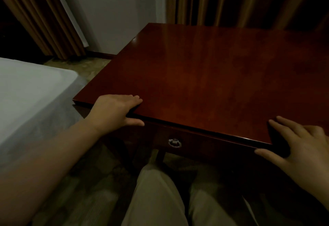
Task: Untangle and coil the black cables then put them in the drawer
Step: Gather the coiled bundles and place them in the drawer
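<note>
- Two hands are on the near edge of the dark red wooden desk (pixel 213 76).
- Left hand (pixel 114 111) lies flat on top, thumb under the edge, holding nothing else.
- Right hand (pixel 300 147) has its fingers spread on the corner, thumb below.
- Drawer (pixel 192 142) is closed, with a silver ring handle (pixel 174 143).
- No black cables show.
- White bed (pixel 30 97) sits to the left.
</note>
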A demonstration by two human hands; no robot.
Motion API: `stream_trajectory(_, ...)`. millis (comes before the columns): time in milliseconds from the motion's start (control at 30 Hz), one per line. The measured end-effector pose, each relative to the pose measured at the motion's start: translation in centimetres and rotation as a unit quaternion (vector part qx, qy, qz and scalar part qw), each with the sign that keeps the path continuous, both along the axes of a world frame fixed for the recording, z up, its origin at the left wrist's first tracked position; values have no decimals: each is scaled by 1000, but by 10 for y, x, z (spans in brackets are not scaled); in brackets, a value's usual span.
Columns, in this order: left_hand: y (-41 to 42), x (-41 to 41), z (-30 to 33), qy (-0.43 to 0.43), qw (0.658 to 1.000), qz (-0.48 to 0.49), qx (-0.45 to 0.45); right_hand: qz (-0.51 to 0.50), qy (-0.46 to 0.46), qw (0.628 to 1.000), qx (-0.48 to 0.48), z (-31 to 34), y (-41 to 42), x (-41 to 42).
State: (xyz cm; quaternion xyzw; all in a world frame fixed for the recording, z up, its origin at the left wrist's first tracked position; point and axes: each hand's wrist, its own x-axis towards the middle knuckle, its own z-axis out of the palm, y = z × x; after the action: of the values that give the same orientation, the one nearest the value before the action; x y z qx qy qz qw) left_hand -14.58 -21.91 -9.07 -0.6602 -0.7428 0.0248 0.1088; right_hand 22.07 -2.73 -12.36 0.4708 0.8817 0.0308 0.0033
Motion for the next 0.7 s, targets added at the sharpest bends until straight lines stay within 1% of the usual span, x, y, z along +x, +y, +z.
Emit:
stream_trajectory(100,2,2,-1,-3,999,18,-40,-7,49,998,30,2,-5,-7)
stream_trajectory(167,3,3,-3,-2,999,24,-30,-14,72,996,46,4,-10,-11)
stream_trajectory(267,0,5,-7,-15,999,37,1,-13,80,995,52,2,-13,-9)
stream_trajectory(333,-3,9,-11,-55,997,50,32,-12,85,995,52,4,-13,-9)
stream_trajectory(367,-4,13,-14,-92,992,67,53,-14,84,995,43,7,-14,-9)
stream_trajectory(433,-7,19,-20,-176,972,107,116,-23,72,997,4,15,-18,-12)
stream_trajectory(500,-7,23,-26,-253,949,131,132,-30,58,998,-24,21,-20,-13)
stream_trajectory(533,-5,23,-28,-271,943,135,138,-26,47,998,-36,24,-19,-13)
stream_trajectory(600,5,20,-25,-274,938,147,153,4,28,998,-55,32,-13,-12)
stream_trajectory(700,29,18,-7,-247,945,183,110,58,-30,989,-129,50,7,-14)
